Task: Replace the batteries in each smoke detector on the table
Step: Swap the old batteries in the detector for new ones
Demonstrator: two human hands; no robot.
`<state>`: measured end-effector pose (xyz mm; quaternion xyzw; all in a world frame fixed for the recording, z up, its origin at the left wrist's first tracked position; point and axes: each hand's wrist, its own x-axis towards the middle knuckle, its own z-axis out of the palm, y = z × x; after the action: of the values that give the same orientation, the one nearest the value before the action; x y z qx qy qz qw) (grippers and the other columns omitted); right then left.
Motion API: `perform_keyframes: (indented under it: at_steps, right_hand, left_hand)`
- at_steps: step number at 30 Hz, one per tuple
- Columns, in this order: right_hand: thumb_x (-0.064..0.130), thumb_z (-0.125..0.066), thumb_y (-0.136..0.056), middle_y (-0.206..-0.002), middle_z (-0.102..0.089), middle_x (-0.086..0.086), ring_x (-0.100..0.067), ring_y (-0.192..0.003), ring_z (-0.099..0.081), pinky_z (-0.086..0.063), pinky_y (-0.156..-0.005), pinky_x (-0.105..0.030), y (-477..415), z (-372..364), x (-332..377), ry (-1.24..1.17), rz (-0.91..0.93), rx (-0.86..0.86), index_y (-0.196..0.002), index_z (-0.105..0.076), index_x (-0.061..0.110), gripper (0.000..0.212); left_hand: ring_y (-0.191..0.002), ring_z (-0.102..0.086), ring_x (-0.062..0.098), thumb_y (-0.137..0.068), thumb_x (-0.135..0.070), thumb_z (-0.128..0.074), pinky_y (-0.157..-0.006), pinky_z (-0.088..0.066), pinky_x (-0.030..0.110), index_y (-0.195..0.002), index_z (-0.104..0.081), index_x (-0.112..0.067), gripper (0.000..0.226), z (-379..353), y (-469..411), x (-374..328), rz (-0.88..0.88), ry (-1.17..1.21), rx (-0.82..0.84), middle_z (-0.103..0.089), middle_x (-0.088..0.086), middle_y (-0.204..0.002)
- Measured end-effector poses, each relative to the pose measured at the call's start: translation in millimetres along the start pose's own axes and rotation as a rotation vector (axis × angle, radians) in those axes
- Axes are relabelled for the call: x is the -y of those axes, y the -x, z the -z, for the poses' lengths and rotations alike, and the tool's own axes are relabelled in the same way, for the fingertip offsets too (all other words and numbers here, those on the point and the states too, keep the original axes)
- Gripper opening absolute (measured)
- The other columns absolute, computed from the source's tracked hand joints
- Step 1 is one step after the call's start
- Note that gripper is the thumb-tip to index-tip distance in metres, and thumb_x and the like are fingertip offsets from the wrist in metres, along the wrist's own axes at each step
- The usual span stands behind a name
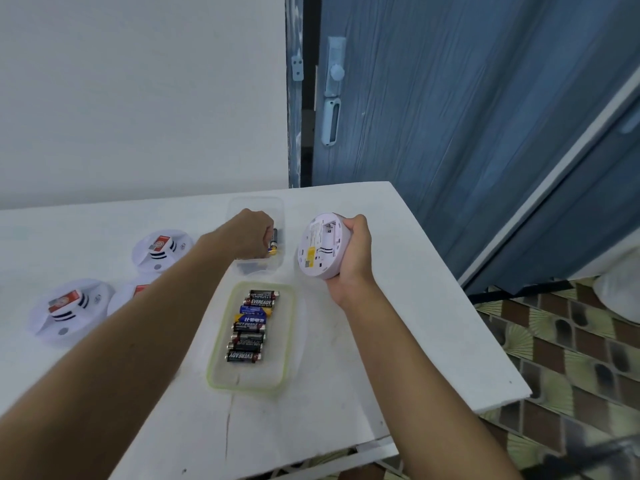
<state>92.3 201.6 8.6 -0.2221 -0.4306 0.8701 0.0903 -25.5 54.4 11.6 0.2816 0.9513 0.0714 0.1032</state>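
Your right hand (349, 251) grips the smoke detector (320, 245) above the table (398, 323) near its far right corner, back toward you. Your left hand (251, 235) curls at a battery (275, 239) over the clear tub (256, 206), likely the spent one; whether it pinches it, I cannot tell. Next, probably a fresh cell from the green-rimmed tray (216, 341).

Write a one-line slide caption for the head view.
Right hand holds a smoke detector, back showing, while the left hand curls at a battery in the clear container beside a tray of batteries.
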Motion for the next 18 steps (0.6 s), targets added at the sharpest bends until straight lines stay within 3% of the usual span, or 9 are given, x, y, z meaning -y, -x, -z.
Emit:
perform_keyframes:
  at_steps: [4,6,8,10,12,15,18]
  right_hand:
    - [0.034,-0.037,-0.094,-0.090,-0.064,-0.001,-0.022,-0.085,-0.058,-0.046,-0.075,-0.033,0.4,0.6,1.4,0.003,-0.022,0.001,-0.090,-0.063,0.022,0.029]
    - [0.035,-0.036,-0.095,-0.090,-0.063,-0.001,-0.021,-0.085,-0.058,-0.046,-0.073,-0.031,0.6,-0.3,1.5,0.001,-0.025,0.010,-0.088,-0.062,0.021,0.030]
    - [0.035,-0.037,-0.095,-0.085,-0.063,0.000,-0.020,-0.082,-0.057,-0.045,-0.073,-0.030,1.3,-0.8,1.4,-0.007,-0.028,0.021,-0.084,-0.062,0.022,0.030]
    - [0.035,-0.038,-0.093,-0.080,-0.062,0.001,-0.020,-0.079,-0.055,-0.044,-0.078,-0.035,1.7,-1.8,-0.2,-0.022,-0.033,0.030,-0.078,-0.061,0.023,0.030]
    - [0.036,-0.040,-0.089,-0.079,-0.060,-0.001,-0.022,-0.080,-0.053,-0.042,-0.082,-0.041,1.8,-3.3,-2.4,-0.041,-0.039,0.038,-0.075,-0.061,0.022,0.029]
    - [0.036,-0.039,-0.089,-0.077,-0.061,-0.002,-0.020,-0.076,-0.055,-0.041,-0.079,-0.038,2.1,-4.0,-3.7,-0.073,-0.039,0.059,-0.075,-0.061,0.020,0.030]
    - [0.037,-0.037,-0.088,-0.074,-0.062,-0.001,-0.018,-0.073,-0.057,-0.041,-0.073,-0.033,4.7,-5.1,-4.7,-0.117,-0.030,0.110,-0.076,-0.063,0.020,0.033]
  left_hand:
    - [-0.075,-0.057,0.022,-0.075,-0.018,-0.061,-0.063,-0.052,0.035,-0.082,-0.047,-0.026,0.018,2.2,3.9,4.4,0.020,0.126,-0.015,-0.057,-0.001,-0.084]
    - [-0.076,-0.059,0.025,-0.078,-0.019,-0.061,-0.063,-0.053,0.035,-0.094,-0.050,-0.029,0.021,7.1,7.5,1.6,0.023,0.207,-0.072,-0.061,0.002,-0.088]
    - [-0.075,-0.061,0.019,-0.081,-0.016,-0.062,-0.061,-0.048,0.022,-0.102,-0.060,-0.026,0.023,13.8,12.2,-7.2,0.012,0.326,-0.191,-0.066,0.002,-0.088]
    - [-0.066,-0.060,0.002,-0.081,-0.012,-0.062,-0.060,-0.045,0.011,-0.099,-0.068,-0.022,0.021,21.7,21.1,-20.8,0.008,0.466,-0.326,-0.068,-0.003,-0.082]
    - [-0.057,-0.058,-0.004,-0.081,-0.011,-0.066,-0.061,-0.045,0.010,-0.093,-0.070,-0.019,0.015,27.7,33.2,-36.3,0.017,0.687,-0.400,-0.068,-0.006,-0.074]
    - [-0.070,-0.071,0.010,-0.080,-0.013,-0.075,-0.074,-0.057,0.026,-0.090,-0.068,-0.013,0.013,31.4,49.4,-55.5,-0.005,0.999,-0.423,-0.074,0.002,-0.080]
    - [-0.076,-0.074,0.021,-0.080,-0.014,-0.078,-0.082,-0.059,0.039,-0.089,-0.067,-0.008,0.016,30.0,58.2,-69.1,-0.014,1.107,-0.397,-0.075,0.007,-0.082]
